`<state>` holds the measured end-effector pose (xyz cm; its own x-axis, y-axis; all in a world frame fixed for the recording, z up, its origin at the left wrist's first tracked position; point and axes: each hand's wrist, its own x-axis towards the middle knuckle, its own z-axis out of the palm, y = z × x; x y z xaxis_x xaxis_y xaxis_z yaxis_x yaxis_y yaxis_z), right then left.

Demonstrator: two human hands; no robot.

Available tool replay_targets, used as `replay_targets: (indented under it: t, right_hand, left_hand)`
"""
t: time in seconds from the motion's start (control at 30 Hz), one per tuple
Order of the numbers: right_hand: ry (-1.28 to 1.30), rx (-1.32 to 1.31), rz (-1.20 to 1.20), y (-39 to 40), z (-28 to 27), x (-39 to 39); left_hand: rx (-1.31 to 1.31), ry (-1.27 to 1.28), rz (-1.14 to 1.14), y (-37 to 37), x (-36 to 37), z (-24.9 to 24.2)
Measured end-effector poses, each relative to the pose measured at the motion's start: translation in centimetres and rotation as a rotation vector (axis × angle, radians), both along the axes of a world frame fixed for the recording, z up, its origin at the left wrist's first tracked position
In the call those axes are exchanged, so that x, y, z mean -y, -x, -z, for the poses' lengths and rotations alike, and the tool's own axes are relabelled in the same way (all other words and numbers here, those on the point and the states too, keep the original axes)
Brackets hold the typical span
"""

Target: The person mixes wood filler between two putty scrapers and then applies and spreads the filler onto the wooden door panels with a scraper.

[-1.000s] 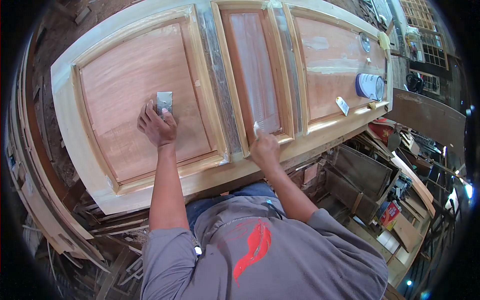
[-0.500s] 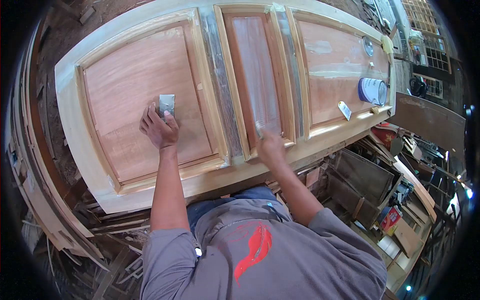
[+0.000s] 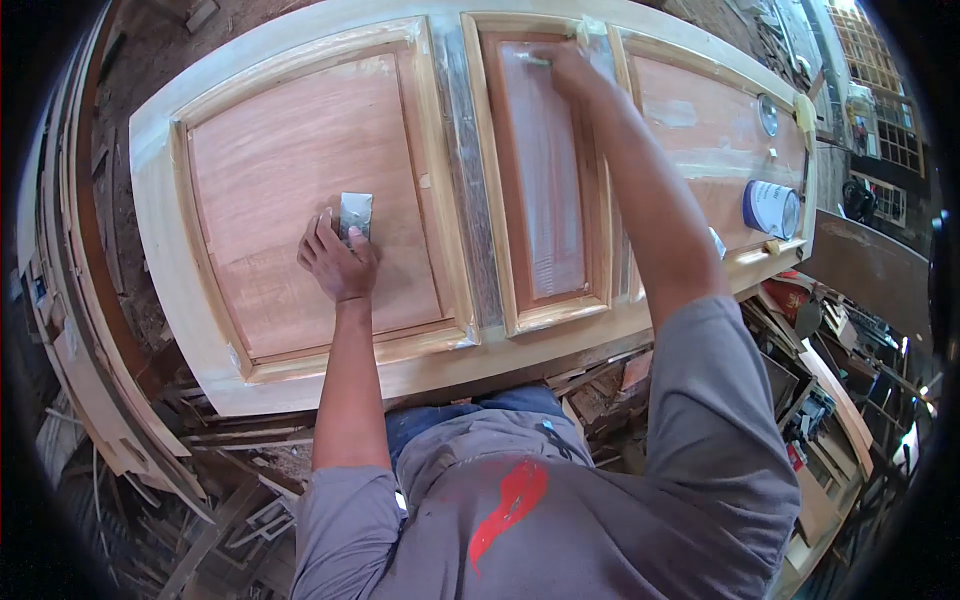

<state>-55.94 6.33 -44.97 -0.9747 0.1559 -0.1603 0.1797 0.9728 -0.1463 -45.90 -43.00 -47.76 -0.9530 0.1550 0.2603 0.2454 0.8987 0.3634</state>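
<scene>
A wooden panelled door lies flat in front of me. My left hand rests on its left panel, fingers closed on a small flat metal scraper with grey-white smears. At the far end of the narrow middle panel, my right hand grips a putty knife. Only the knife's pale edge shows; the fingers cover the rest. Thin whitish filler streaks coat the middle panel, with fine ridges near its lower end.
On the right panel stand a white-and-blue can, a round metal lid and a pale tool partly behind my right arm. Long boards lean at the left. Wood scraps are piled at the right.
My right hand has swept from the near end of the middle panel to its far end with the putty knife. The left hand stays on the left panel; the view has shifted slightly.
</scene>
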Motion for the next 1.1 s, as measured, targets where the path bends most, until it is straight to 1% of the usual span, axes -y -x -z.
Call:
replay_targets:
  t: [0.1, 0.2, 0.27, 0.33, 0.4, 0.47, 0.53, 0.6, 0.67, 0.7, 0.8, 0.83, 0.87, 0.9, 0.93, 0.97, 1.0, 1.03, 1.07, 1.1]
  right_hand:
    - [0.023, 0.015, -0.017, 0.9, -0.6, 0.5]
    - [0.008, 0.159, 0.034, -2.2, -5.9, 4.6]
    - [0.054, 0.203, 0.064, -6.4, -6.6, 6.6]
    - [-0.039, 0.177, -0.085, -11.4, -6.1, 7.8]
    - [0.037, 0.204, -0.014, -16.9, -7.3, 10.7]
    - [0.005, 0.252, -0.132, -22.1, -8.2, 13.2]
    - [0.040, 0.253, -0.160, -27.7, -7.5, 15.1]
    - [0.092, 0.159, -0.096, -32.7, -7.1, 17.3]
    - [0.113, 0.192, -0.084, -36.2, -7.7, 19.1]
    - [0.122, 0.209, -0.079, -36.7, -8.2, 19.5]
    - [0.242, 0.420, -0.030, -36.2, -9.7, 18.9]
    - [0.181, 0.382, -0.078, -35.2, -9.7, 18.2]
    - [0.142, 0.365, -0.042, -33.3, -9.4, 16.7]
    - [0.108, 0.355, -0.004, -30.5, -9.6, 15.3]
    - [0.160, 0.286, 0.074, -26.5, -11.2, 14.3]
    - [0.137, 0.068, 0.018, -24.1, -9.5, 11.7]
    - [0.172, -0.024, 0.036, -20.2, -8.9, 9.5]
    - [0.098, 0.082, 0.058, -15.3, -10.1, 8.2]
    - [0.075, -0.031, -0.004, -11.6, -8.8, 5.8]
    - [0.075, -0.051, 0.008, -8.1, -7.7, 4.2]
  left_hand:
    - [0.005, 0.012, -0.007, 0.0, 0.0, 0.3]
    - [-0.006, -0.003, -0.004, 0.1, -0.1, 0.1]
    - [-0.009, -0.013, -0.002, -0.1, -0.1, -0.1]
    - [-0.016, -0.013, -0.006, 0.0, -0.2, -0.2]
    - [-0.025, -0.008, -0.001, 0.0, -0.2, -0.2]
    - [-0.029, -0.003, 0.004, -0.1, -0.1, -0.1]
    - [-0.029, 0.001, 0.011, 0.0, -0.1, -0.2]
    - [-0.034, 0.007, 0.013, -0.1, -0.1, -0.2]
    - [-0.036, 0.007, 0.012, 0.0, -0.1, -0.2]
    - [-0.034, 0.003, 0.009, -0.1, -0.1, -0.2]
    - [-0.024, 0.012, -0.007, -0.3, -0.2, -0.1]
    - [-0.022, 0.022, -0.014, -0.1, -0.3, -0.2]
    - [-0.029, 0.013, -0.009, 0.1, -0.2, -0.1]
    - [-0.029, 0.008, -0.002, 0.1, -0.2, -0.3]
    - [-0.025, 0.002, 0.010, -0.1, -0.2, -0.4]
    - [-0.016, -0.001, 0.007, -0.3, -0.1, -0.5]
    - [-0.012, -0.007, 0.003, -0.2, -0.2, -0.5]
    - [-0.008, -0.013, 0.000, -0.1, -0.3, -0.5]
    - [-0.007, -0.010, -0.003, -0.1, -0.4, -0.5]
    - [-0.009, -0.006, -0.008, -0.1, -0.3, -0.3]
